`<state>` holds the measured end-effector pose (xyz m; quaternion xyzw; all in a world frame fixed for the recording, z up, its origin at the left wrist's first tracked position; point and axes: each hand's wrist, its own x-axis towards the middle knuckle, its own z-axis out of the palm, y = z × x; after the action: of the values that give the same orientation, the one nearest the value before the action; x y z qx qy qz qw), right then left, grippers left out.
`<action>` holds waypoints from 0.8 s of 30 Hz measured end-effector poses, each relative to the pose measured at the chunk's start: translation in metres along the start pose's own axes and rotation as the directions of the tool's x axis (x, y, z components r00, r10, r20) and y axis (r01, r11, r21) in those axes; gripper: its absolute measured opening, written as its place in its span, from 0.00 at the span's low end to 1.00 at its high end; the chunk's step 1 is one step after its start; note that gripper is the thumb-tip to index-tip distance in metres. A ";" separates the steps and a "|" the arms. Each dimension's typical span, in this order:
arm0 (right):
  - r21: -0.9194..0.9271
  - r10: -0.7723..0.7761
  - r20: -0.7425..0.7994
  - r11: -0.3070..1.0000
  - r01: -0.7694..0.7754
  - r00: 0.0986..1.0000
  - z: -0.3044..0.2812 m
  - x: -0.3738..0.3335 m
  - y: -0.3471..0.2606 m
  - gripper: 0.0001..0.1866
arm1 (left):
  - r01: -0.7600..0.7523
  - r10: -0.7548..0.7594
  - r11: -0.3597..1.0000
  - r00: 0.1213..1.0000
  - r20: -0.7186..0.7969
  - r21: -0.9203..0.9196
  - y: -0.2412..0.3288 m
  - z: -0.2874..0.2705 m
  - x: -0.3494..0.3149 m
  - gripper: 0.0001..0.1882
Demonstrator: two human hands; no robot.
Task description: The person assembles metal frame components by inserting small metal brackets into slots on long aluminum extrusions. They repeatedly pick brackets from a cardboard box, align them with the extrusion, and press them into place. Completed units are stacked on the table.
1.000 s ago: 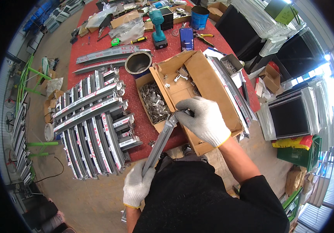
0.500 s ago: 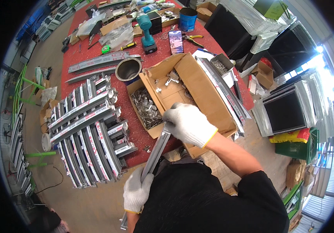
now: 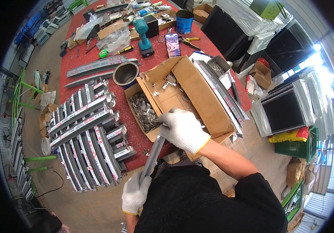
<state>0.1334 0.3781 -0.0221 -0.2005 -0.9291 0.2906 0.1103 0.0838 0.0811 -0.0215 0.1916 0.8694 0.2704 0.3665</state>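
A long grey metal profile [image 3: 151, 160] slants across the front of my body, its upper end over the table's near edge. My left hand [image 3: 136, 194], in a white knit glove, is wrapped round its lower part. At the upper end, the gloved fingers of my right hand [image 3: 184, 130] are closed on the profile; whether a small part is also pinched there is hidden. Just beyond lies an open cardboard box [image 3: 204, 93] with a few small white metal fittings [image 3: 170, 80]. Beside it, a smaller carton [image 3: 151, 136] holds a heap of small shiny metal pieces [image 3: 143, 110].
Stacked metal profiles [image 3: 85, 126] lie crosswise on the red table [image 3: 108, 68] at left. A round metal pot [image 3: 125, 73], a teal cordless drill [image 3: 143, 37], a phone [image 3: 172, 45], pliers [image 3: 190, 42] and a blue bucket [image 3: 184, 22] stand or lie farther back. More profiles [image 3: 217, 91] flank the box.
My right hand has shifted slightly left, still at the profile's upper end. The left hand keeps its grip. The whole view has shifted a little.
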 end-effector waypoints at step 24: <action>0.143 0.073 -0.058 0.988 -0.064 0.996 0.011 -0.005 0.001 0.14 | -0.017 0.018 0.998 1.000 -0.013 0.058 0.000 -0.006 0.000 0.26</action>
<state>0.1345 0.3711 -0.0317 -0.2332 -0.8947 0.3528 0.1434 0.0796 0.0795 -0.0178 0.2078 0.8777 0.2495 0.3524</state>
